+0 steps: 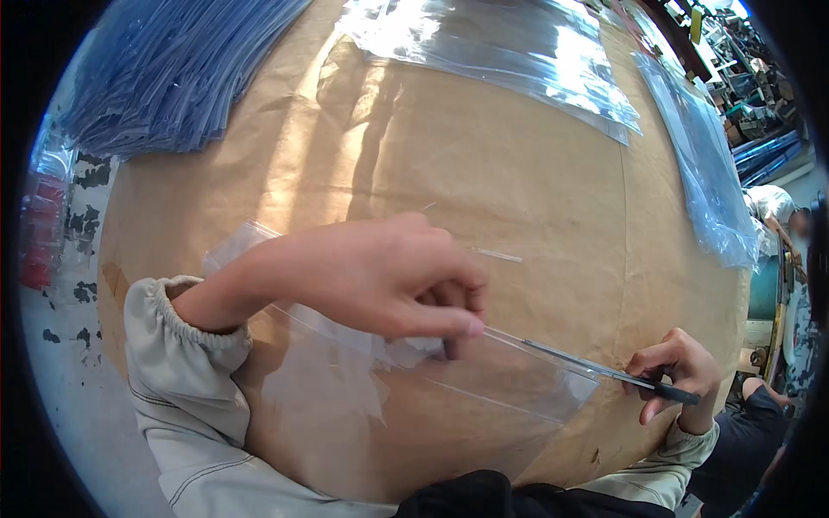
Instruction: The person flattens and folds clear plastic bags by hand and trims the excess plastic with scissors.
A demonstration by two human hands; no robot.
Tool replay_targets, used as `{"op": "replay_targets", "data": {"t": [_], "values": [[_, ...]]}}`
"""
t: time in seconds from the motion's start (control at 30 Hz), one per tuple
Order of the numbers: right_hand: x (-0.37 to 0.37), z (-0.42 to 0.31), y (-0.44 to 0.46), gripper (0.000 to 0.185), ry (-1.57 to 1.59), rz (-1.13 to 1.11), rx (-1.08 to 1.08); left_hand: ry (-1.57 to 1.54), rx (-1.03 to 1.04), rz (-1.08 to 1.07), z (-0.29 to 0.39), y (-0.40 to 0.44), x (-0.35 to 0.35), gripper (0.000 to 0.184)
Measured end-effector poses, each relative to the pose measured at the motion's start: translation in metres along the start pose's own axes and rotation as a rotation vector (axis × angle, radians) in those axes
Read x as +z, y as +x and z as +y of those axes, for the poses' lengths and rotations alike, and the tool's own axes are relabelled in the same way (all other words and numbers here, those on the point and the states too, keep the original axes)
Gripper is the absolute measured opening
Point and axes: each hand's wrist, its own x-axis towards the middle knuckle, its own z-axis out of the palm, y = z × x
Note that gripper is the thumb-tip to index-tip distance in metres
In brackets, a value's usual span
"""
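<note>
My right hand [678, 367] is closed round the black handles of a pair of scissors [583, 361], whose long metal blades lie along the edge of a clear plastic sheet [518, 397]. The blades point left toward my left hand [397, 281]. Thumb and fingers of that hand pinch the sheet's upper edge just beyond the scissor tips. Its other fingers curl underneath and are partly hidden. Part of the sheet passes below my left forearm, nearer my body. A thin cut strip of plastic [499, 255] lies on the brown paper just above the sheet.
Brown paper [518, 173] covers the table. A thick stack of bluish plastic sheets [173, 73] fills the far left corner. Shiny clear sheets [492, 52] lie at the back, and more clear plastic [699, 164] hangs along the right edge. Another person [771, 211] is beyond on the right.
</note>
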Motion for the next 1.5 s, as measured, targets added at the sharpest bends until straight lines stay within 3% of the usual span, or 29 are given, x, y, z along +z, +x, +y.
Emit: {"op": "replay_targets", "data": {"t": [0.1,0.3,0.5,0.9,1.2,1.5], "values": [[-0.003,0.004,-0.001,0.044,0.036,-0.032,0.017,0.186,0.052,0.033,0.005,-0.002,-0.001,0.016],[0.002,0.004,0.004,0.056,0.218,-0.062,0.020,-0.037,0.062,0.066,0.000,0.000,0.002,0.014],[0.008,0.000,0.004,0.059,0.178,-0.021,0.034,-0.002,0.038,0.055,0.001,-0.001,0.000,0.012],[0.010,-0.010,0.015,0.053,0.171,-0.034,0.016,-0.006,0.075,0.073,-0.001,-0.001,0.000,0.010],[0.013,-0.016,0.013,0.035,-0.017,0.073,0.018,-0.026,0.076,0.063,-0.003,0.000,0.000,0.012],[0.011,-0.014,0.010,0.040,-0.074,0.075,0.029,-0.017,0.061,0.052,-0.003,0.000,0.001,0.014]]}}
